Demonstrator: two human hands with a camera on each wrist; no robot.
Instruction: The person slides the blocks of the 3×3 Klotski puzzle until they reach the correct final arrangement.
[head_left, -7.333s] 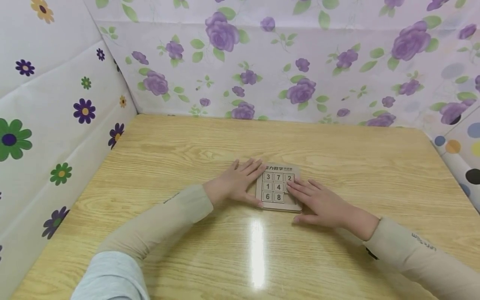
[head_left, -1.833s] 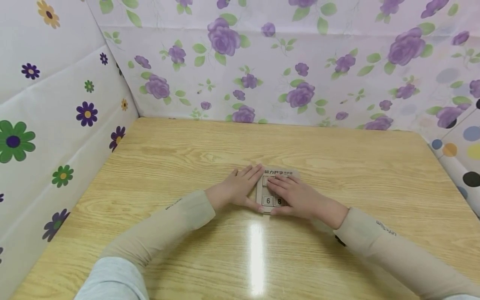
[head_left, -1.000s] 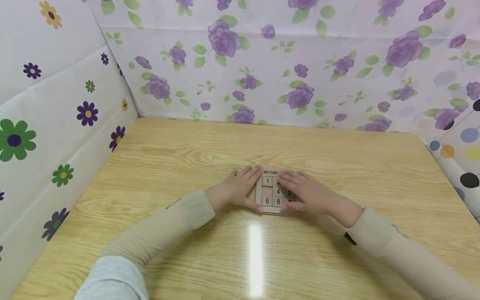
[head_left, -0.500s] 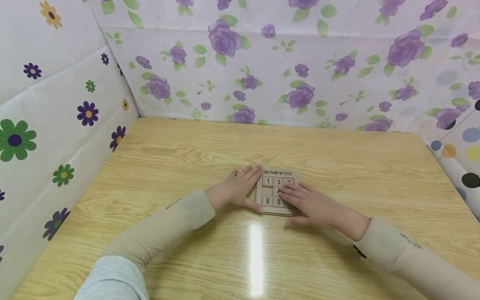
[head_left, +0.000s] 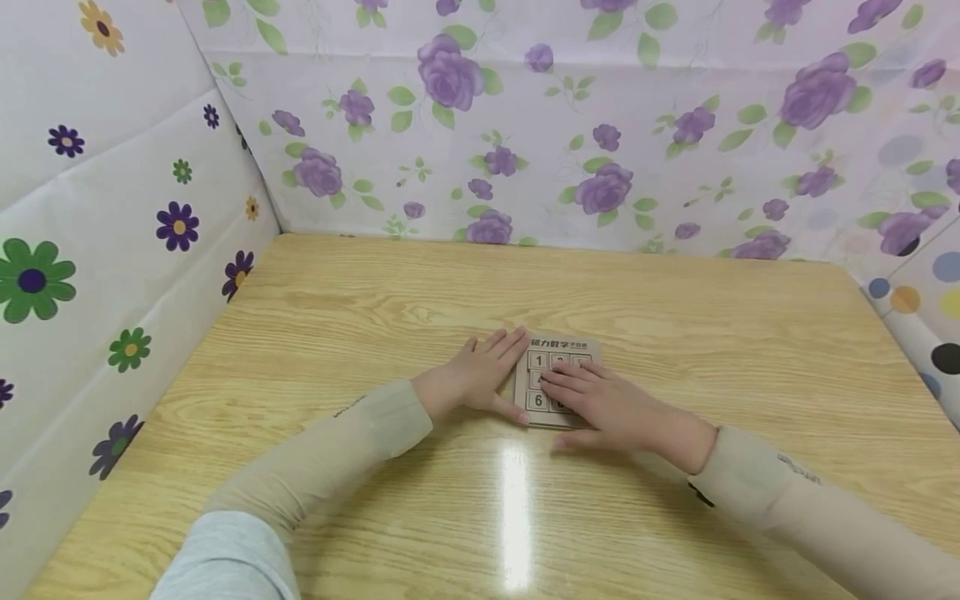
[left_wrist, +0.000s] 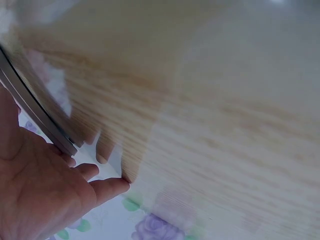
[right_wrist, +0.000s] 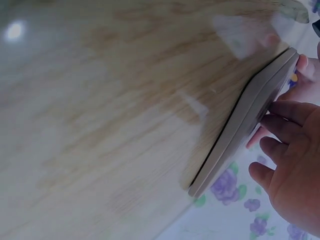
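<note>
A flat number slide puzzle (head_left: 546, 420) lies on the table in the head view. Its top row starts with the 1 tile (head_left: 538, 360); at the left of the middle row is the partly covered 4 tile (head_left: 535, 379), and below it the 6 tile (head_left: 537, 401). My left hand (head_left: 480, 379), fingers spread, rests along the puzzle's left edge with the thumb at the lower corner. Straight fingers of my right hand (head_left: 615, 408) press on the middle tiles and hide the right side. Both wrist views show the board's edge (left_wrist: 35, 107) (right_wrist: 240, 125) beside the fingers.
The wood-grain table (head_left: 420, 517) extends around the puzzle, with a bright light reflection in front. A purple-flowered cloth (head_left: 450, 150) hangs behind, and a daisy-print cloth (head_left: 90, 250) stands at the left. Pale sleeves cover both forearms.
The 1 moved up to the top-left corner, with 3 and 7 shifted right. Over the last half second my right hand moved left and the 4 slid into the gap beneath the 1.
</note>
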